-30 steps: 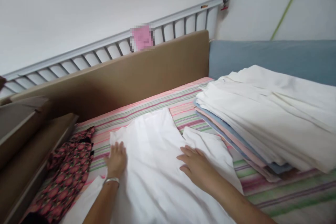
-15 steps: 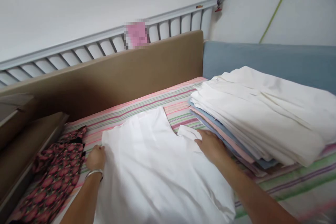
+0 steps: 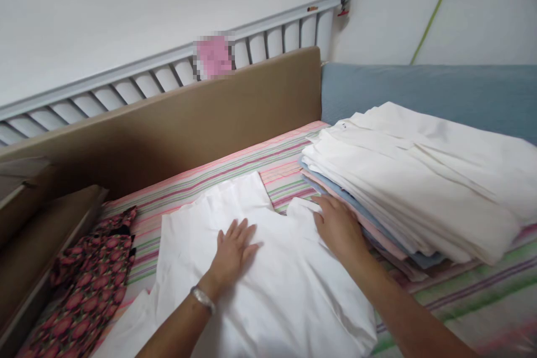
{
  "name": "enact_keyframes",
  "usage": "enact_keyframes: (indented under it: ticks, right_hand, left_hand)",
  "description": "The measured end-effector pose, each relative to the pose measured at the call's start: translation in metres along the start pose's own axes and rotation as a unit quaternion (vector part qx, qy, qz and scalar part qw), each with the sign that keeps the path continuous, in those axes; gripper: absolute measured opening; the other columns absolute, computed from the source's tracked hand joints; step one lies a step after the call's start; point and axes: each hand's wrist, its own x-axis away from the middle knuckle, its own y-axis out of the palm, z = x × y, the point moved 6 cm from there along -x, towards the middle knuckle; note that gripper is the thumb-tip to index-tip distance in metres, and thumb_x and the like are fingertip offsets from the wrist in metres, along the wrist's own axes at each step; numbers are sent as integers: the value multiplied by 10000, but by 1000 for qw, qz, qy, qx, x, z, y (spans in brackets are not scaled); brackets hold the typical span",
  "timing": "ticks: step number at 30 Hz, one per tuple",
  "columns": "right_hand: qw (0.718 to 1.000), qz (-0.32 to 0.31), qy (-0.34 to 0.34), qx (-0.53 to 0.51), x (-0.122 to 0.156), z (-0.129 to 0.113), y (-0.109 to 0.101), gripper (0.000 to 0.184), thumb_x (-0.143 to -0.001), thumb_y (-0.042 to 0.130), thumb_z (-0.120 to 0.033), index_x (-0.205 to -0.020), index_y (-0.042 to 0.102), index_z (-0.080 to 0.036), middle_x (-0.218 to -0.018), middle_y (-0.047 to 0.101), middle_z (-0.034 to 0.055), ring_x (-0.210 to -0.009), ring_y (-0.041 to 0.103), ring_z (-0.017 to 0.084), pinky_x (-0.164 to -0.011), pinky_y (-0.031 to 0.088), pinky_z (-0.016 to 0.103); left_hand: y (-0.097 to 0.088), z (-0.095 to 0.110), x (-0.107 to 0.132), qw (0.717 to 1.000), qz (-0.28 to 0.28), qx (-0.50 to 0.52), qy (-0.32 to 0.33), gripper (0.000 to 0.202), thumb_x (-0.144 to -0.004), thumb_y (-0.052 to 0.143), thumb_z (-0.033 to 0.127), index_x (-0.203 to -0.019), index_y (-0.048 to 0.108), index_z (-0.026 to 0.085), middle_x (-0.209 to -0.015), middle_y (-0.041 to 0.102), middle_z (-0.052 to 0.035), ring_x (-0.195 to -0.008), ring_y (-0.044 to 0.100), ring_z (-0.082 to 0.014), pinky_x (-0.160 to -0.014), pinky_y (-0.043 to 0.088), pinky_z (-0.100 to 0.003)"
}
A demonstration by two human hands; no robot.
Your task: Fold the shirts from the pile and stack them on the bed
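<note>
Two hands are counted here, the left hand (image 3: 232, 251) and the right hand (image 3: 339, 228), and one white garment (image 3: 285, 257) is touched by both! One bracelet (image 3: 203, 300) is worn just behind the left hand. One stack of cloth (image 3: 411, 179) is spotted just beside the right hand, one patterned cloth (image 3: 90, 288) left of both. Beyond the hands, two upright panels are tallied: one brown panel (image 3: 218, 120), one blue panel (image 3: 436, 88)!
</note>
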Motion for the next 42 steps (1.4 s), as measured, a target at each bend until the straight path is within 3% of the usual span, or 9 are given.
enact_keyframes:
  ticks: [3, 7, 10, 15, 20, 28, 33, 38, 42]
  right_hand:
    - [990, -9, -115, -80, 24, -39, 0, 342, -865, 417, -170, -1152, 603, -167, -1269, 552, 109, -1190, 472, 229, -1024, 349, 394]
    - [937, -172, -258, -160, 69, -85, 26, 279, -876, 481, -272, -1118, 619, -265, -1320, 530, 26, -1281, 396, 204, -1094, 257, 413]
    - [941, -242, -202, -123, 77, -78, 48, 285, -815, 567, -287, -1093, 624, -262, -1372, 475, 59, -1329, 323, 269, -1088, 208, 503]
    - [967, -239, -75, -55, 60, -50, 57, 338, -813, 508, -220, -1138, 596, -193, -1424, 385, 155, -1364, 245, 296, -1082, 161, 537]
    - [964, -251, -69, -52, 57, -52, 53, 365, -804, 497, -205, -1156, 588, -173, -1421, 387, 167, -1363, 243, 307, -1089, 134, 544]
    - [968, -242, -23, -52, 53, -49, 47, 335, -815, 487, -226, -1120, 619, -183, -1375, 453, 150, -1304, 346, 304, -1061, 196, 547]
    - [982, -174, -27, -66, 44, -46, 34, 303, -859, 453, -257, -1096, 638, -213, -1333, 502, 117, -1259, 398, 291, -1055, 227, 499]
    - [994, -98, 28, -28, 14, -7, 24, 389, -873, 403, -219, -1228, 561, -199, -1427, 389, 117, -1317, 317, 285, -1042, 263, 459]
    - [992, -104, 65, -7, -1, 20, 32, 462, -828, 469, -199, -1289, 499, -206, -1415, 390, 135, -1283, 363, 284, -990, 329, 420]
  left_hand:
    - [15, 4, -25, 998, -36, -46, -21, 500, -917, 321, 474, -1399, 313, 341, -1511, 233, -39, -1394, 131, -306, -1066, 162, -629]
    - [12, -29, -64, 994, -48, -55, -77, 516, -923, 297, 473, -1415, 281, 319, -1523, 190, -34, -1400, 105, -297, -1067, 158, -625]
    - [0, -55, -81, 992, -19, -49, -117, 518, -922, 316, 446, -1418, 274, 302, -1516, 224, -37, -1396, 136, -262, -1091, 181, -552]
    - [-27, -109, -92, 960, 47, -70, -267, 454, -865, 415, 416, -1243, 511, 184, -1336, 488, -136, -1226, 412, -300, -978, 336, -495]
    - [-40, -127, -117, 962, 31, -66, -264, 230, -765, 534, 394, -859, 637, 211, -1001, 661, -71, -994, 554, -254, -873, 364, -398]
    - [-36, -121, -132, 960, 51, -52, -271, 249, -791, 479, 399, -863, 636, 220, -969, 665, -64, -979, 556, -262, -809, 374, -370]
    - [-25, -78, -163, 979, 48, -58, -190, 312, -847, 429, 404, -1014, 616, 217, -1149, 609, -77, -1120, 475, -266, -946, 317, -412]
    - [-7, -38, -207, 988, 5, -34, -149, 395, -837, 467, 390, -1182, 556, 220, -1250, 553, -93, -1169, 445, -274, -942, 334, -409]
    - [-1, -26, -231, 987, -14, -9, -159, 319, -762, 550, 345, -1044, 630, 221, -1072, 648, -80, -1056, 531, -262, -873, 368, -370]
